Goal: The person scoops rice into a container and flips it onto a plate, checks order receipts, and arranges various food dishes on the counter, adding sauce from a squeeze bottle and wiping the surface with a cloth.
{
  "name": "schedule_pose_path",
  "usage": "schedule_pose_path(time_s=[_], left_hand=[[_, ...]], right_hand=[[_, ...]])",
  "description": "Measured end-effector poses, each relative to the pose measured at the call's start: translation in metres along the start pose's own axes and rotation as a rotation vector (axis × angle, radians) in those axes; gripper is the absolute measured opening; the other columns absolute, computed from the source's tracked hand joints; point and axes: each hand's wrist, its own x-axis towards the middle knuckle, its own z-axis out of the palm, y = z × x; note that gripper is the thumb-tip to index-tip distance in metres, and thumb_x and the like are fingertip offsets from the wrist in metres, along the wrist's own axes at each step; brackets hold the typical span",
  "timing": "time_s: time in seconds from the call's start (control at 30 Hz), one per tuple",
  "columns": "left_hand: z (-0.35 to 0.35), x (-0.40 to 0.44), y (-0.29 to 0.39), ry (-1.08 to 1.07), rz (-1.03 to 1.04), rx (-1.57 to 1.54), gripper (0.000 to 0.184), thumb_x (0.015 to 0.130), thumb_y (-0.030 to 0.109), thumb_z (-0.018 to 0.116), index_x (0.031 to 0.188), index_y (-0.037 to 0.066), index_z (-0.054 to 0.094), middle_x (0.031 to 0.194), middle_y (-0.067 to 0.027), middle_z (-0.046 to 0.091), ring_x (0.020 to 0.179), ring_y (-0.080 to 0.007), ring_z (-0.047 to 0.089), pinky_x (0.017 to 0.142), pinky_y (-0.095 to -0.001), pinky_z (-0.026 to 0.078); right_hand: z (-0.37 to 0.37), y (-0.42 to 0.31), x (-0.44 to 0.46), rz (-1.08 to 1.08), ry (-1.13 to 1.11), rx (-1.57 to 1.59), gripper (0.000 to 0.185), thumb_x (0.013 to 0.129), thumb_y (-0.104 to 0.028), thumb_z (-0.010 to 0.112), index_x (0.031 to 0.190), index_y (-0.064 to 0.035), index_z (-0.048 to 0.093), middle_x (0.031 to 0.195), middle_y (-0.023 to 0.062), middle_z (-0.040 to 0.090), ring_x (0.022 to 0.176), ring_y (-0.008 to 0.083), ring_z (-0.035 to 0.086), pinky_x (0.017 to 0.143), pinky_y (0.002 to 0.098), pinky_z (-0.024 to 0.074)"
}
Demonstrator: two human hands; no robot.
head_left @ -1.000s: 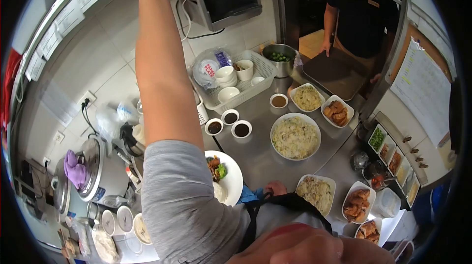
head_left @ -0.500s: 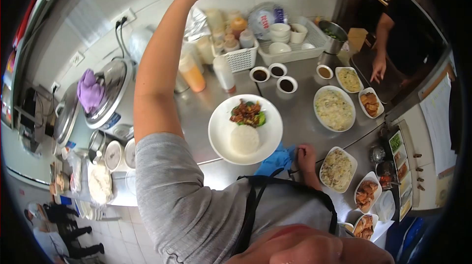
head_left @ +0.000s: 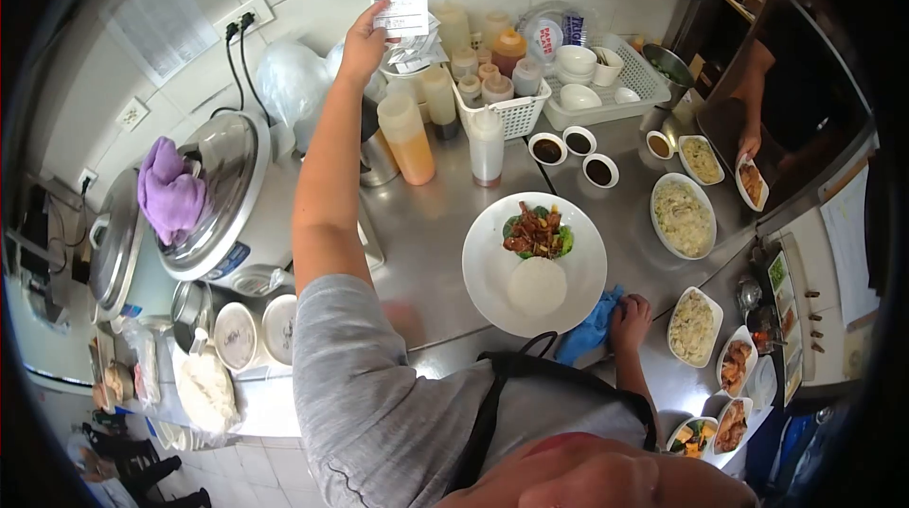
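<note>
My left hand [head_left: 366,44] is raised near the wall, its fingers pinching a white printed slip [head_left: 400,8] over a pile of similar papers [head_left: 417,53]. Down on the steel counter, my right hand [head_left: 631,320] rests with bent fingers against a blue cloth [head_left: 589,330]; whether it grips the cloth is unclear. Left of that hand stands a white plate [head_left: 483,285] with a rice mound [head_left: 537,286] and glazed meat [head_left: 538,231] on greens.
Sauce bottles [head_left: 405,139] and a white basket [head_left: 516,115] stand behind the plate. Dark sauce bowls [head_left: 600,170] and rice bowls [head_left: 683,216] are rightward. A co-worker's hand [head_left: 749,142] touches a meat bowl [head_left: 753,184]. Large lidded pots [head_left: 213,196] stand left.
My left hand has come down from the upper shelf with the slip. The view has turned left, revealing more bottles and the whole plate. The co-worker's hand has reached the meat bowl.
</note>
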Motion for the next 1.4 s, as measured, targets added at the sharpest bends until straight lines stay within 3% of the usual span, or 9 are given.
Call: schedule_pose_path(time_s=[0.17, 0.27, 0.7, 0.93, 1.0, 1.03, 1.07, 1.17, 1.4], left_hand=[[0.007, 0.038, -0.047, 0.058, 0.175, 0.002, 0.042, 0.070, -0.003, 0.036, 0.110, 0.004, 0.047, 0.094, -0.0106, 0.054, 0.066, -0.0115, 0.054, 0.057, -0.0230, 0.043], [0.002, 0.089, -0.092, 0.384, 0.388, 0.569, 0.025, 0.068, 0.004, 0.042, 0.086, 0.005, 0.059, 0.075, -0.0146, 0.060, 0.066, -0.0260, 0.056, 0.061, -0.0348, 0.044], [0.038, 0.143, -0.139, 0.346, 0.100, 0.964, 0.026, 0.070, 0.024, 0.047, 0.080, 0.005, 0.063, 0.076, -0.0160, 0.060, 0.073, -0.0315, 0.058, 0.067, -0.0383, 0.045], [0.029, 0.153, -0.177, 0.293, -0.080, 0.260, 0.025, 0.078, 0.019, 0.048, 0.092, 0.000, 0.057, 0.071, -0.0099, 0.060, 0.052, -0.0170, 0.057, 0.047, -0.0264, 0.046], [0.026, 0.144, -0.202, 0.247, -0.143, 0.414, 0.031, 0.080, 0.025, 0.045, 0.094, 0.000, 0.056, 0.080, -0.0129, 0.060, 0.068, -0.0200, 0.059, 0.064, -0.0302, 0.047], [0.031, 0.132, -0.183, 0.073, -0.222, 0.904, 0.035, 0.077, 0.029, 0.047, 0.092, -0.001, 0.056, 0.091, -0.0162, 0.058, 0.082, -0.0228, 0.057, 0.073, -0.0331, 0.044], [0.033, 0.119, -0.186, -0.205, 0.154, 1.582, 0.035, 0.073, 0.028, 0.049, 0.091, -0.001, 0.054, 0.098, -0.0178, 0.055, 0.088, -0.0263, 0.054, 0.075, -0.0355, 0.042], [0.080, 0.080, -0.135, 0.297, -0.589, 0.839, 0.049, 0.071, 0.022, 0.050, 0.112, 0.000, 0.036, 0.114, -0.0184, 0.043, 0.102, -0.0324, 0.045, 0.077, -0.0392, 0.041], [0.110, 0.038, -0.093, 0.197, -0.306, 1.310, 0.056, 0.079, 0.025, 0.041, 0.126, 0.004, 0.021, 0.131, -0.0197, 0.018, 0.119, -0.0333, 0.023, 0.090, -0.0475, 0.024]], right_hand=[[0.001, -0.002, 0.001, 0.033, -0.009, -0.028, 0.017, 0.064, -0.012, 0.053, 0.081, -0.0098, 0.053, 0.095, 0.0077, 0.047, 0.093, 0.0272, 0.043, 0.078, 0.0398, 0.0328], [0.000, -0.004, 0.003, 0.063, -0.015, -0.055, 0.018, 0.063, -0.013, 0.054, 0.081, -0.0107, 0.052, 0.095, 0.0070, 0.047, 0.094, 0.0265, 0.042, 0.078, 0.0389, 0.0326], [-0.010, -0.008, 0.006, 0.107, -0.055, -0.008, 0.019, 0.062, -0.012, 0.055, 0.081, -0.0106, 0.052, 0.095, 0.0081, 0.047, 0.094, 0.0267, 0.042, 0.079, 0.0383, 0.0327], [-0.006, -0.006, 0.008, 0.104, -0.015, 0.014, 0.019, 0.062, -0.011, 0.055, 0.080, -0.0104, 0.052, 0.095, 0.0083, 0.047, 0.094, 0.0268, 0.042, 0.079, 0.0385, 0.0327], [-0.005, -0.006, 0.005, 0.105, -0.018, 0.012, 0.019, 0.062, -0.010, 0.055, 0.080, -0.0102, 0.052, 0.095, 0.0086, 0.047, 0.094, 0.0271, 0.042, 0.078, 0.0387, 0.0327], [-0.003, -0.006, 0.004, 0.087, -0.010, -0.001, 0.019, 0.062, -0.010, 0.055, 0.080, -0.0100, 0.052, 0.094, 0.0087, 0.047, 0.094, 0.0274, 0.042, 0.078, 0.0387, 0.0327], [-0.002, -0.005, 0.005, 0.073, 0.006, -0.021, 0.019, 0.062, -0.010, 0.055, 0.080, -0.0097, 0.052, 0.094, 0.0089, 0.047, 0.094, 0.0276, 0.042, 0.078, 0.0388, 0.0327], [-0.002, -0.005, 0.005, 0.071, -0.008, -0.014, 0.019, 0.062, -0.010, 0.055, 0.081, -0.0093, 0.051, 0.094, 0.0092, 0.047, 0.093, 0.0280, 0.042, 0.078, 0.0390, 0.0327], [-0.002, -0.007, 0.005, 0.067, -0.011, -0.030, 0.019, 0.062, -0.012, 0.054, 0.081, -0.0093, 0.051, 0.093, 0.0095, 0.047, 0.092, 0.0285, 0.042, 0.077, 0.0395, 0.0326]])
